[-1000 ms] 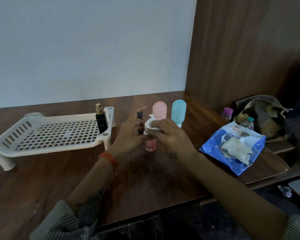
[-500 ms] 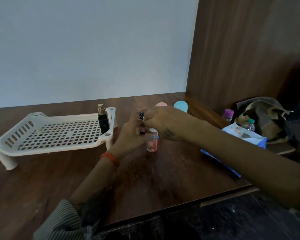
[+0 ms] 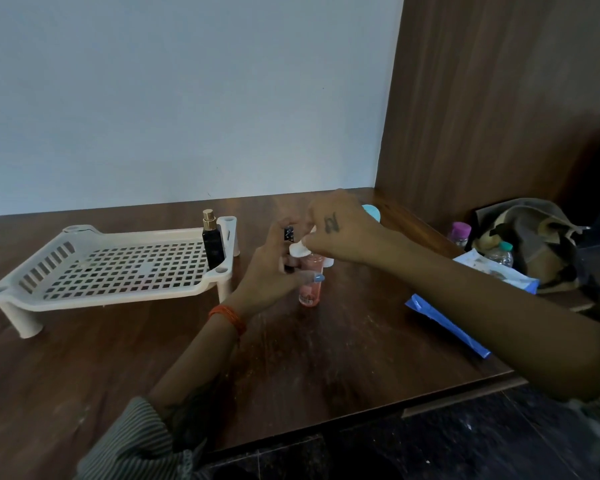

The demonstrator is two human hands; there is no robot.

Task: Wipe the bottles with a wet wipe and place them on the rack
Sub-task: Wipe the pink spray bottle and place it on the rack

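Landmark: white slotted rack (image 3: 118, 268), standing on its legs on the brown wooden table (image 3: 326, 368).

Black bottle with gold cap (image 3: 212, 244) stands upright inside the rack, at the rack's far right corner, touching or just beside the corner post.

Left hand (image 3: 274, 271), just right of the rack: fingers curled round a small dark bottle (image 3: 289, 234), held upright; only its top and a strip of its side show between the fingers. An orange thread band (image 3: 230, 315) sits on this wrist.

Right hand (image 3: 340, 233), further right of the rack and slightly above the left hand: fingertips pinch a bunched white wet wipe (image 3: 299, 250), pressed at the dark bottle's right side. Contact point is partly hidden by the fingers, so the wipe probably touches the bottle, not certain.

Pink bottle (image 3: 310, 285) stands upright on the table right of the rack, directly under the wipe and in front of both hands; neither hand grips it. The left thumb tip lies across its front.

Blue rounded bottle (image 3: 373, 212) shows only its top behind the right hand, well right of the rack.

Blue wipe packet (image 3: 440, 317) lies flat near the table's right edge, far from the rack, partly covered by the right forearm. A bag (image 3: 534, 244) and two small capped water bottles sit beyond it.
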